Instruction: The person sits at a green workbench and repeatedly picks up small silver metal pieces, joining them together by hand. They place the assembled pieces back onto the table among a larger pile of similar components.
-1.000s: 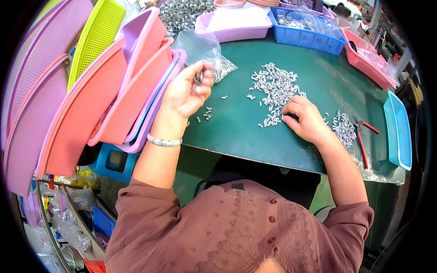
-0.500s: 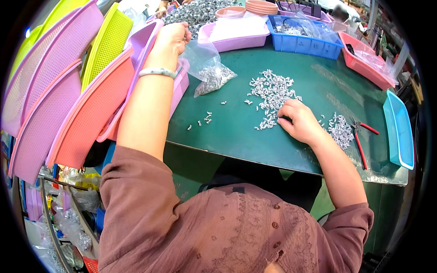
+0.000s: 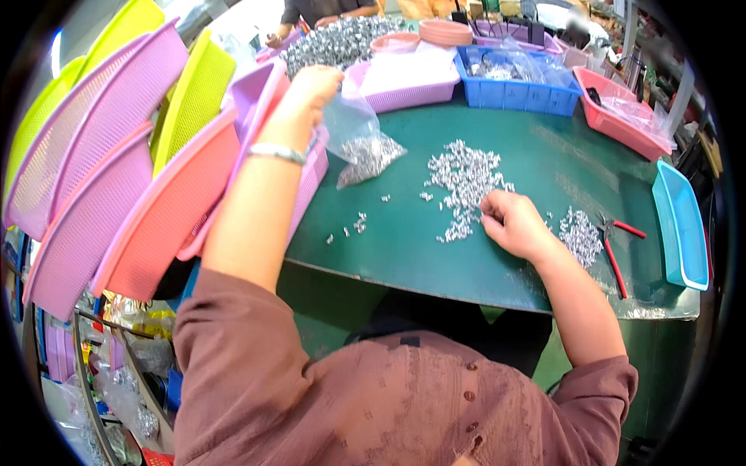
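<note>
My left hand (image 3: pixel 312 89) is raised over the far left of the green table (image 3: pixel 404 260), beside the upper edge of a clear plastic bag (image 3: pixel 371 159) that holds small silvery metal parts. Its fingers are curled; what is in them is hidden. My right hand (image 3: pixel 514 223) rests at the near right edge of a loose pile of small silvery metal parts (image 3: pixel 464 175). Its fingers are drawn together, and anything between them is too small to make out. Right of its wrist lie a smaller pile of parts (image 3: pixel 580 237) and red-handled pliers (image 3: pixel 615 260) with spread handles.
Pink, purple and green plastic baskets (image 3: pixel 167 210) lean in stacks at the left. Along the back stand a purple basket (image 3: pixel 408 92), a blue bin (image 3: pixel 517 97) and a pink tray (image 3: pixel 622 128). A light-blue tray (image 3: pixel 682 225) sits at the right. Across the table is another person (image 3: pixel 326 12).
The whole view has tilted slightly, so the table sits lower in it. My left hand has shifted a little toward the bag. My right hand stays by the pile, its fingers slightly more curled.
</note>
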{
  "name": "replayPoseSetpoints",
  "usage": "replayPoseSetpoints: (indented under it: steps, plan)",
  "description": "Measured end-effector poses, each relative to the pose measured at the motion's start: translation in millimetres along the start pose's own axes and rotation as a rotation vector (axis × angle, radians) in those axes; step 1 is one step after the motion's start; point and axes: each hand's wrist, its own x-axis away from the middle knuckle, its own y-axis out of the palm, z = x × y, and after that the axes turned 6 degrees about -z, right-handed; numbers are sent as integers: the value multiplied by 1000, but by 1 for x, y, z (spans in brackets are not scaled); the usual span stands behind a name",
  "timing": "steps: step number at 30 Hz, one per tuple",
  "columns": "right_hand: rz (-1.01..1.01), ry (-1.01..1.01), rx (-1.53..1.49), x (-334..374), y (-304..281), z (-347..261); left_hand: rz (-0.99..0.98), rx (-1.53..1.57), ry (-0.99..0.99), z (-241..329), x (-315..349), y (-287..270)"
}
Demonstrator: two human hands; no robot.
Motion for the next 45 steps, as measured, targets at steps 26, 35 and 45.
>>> replayPoseSetpoints:
  steps: [26,35,45]
  plan:
    - [57,285,-868,-8,-10,3,-668,178,398,-62,95,163]
    - [14,341,-931,-8,-12,-3,-712,357,333,-78,92,165]
    - [-33,360,-807,-7,-15,-1,-594,412,258,-78,96,167]
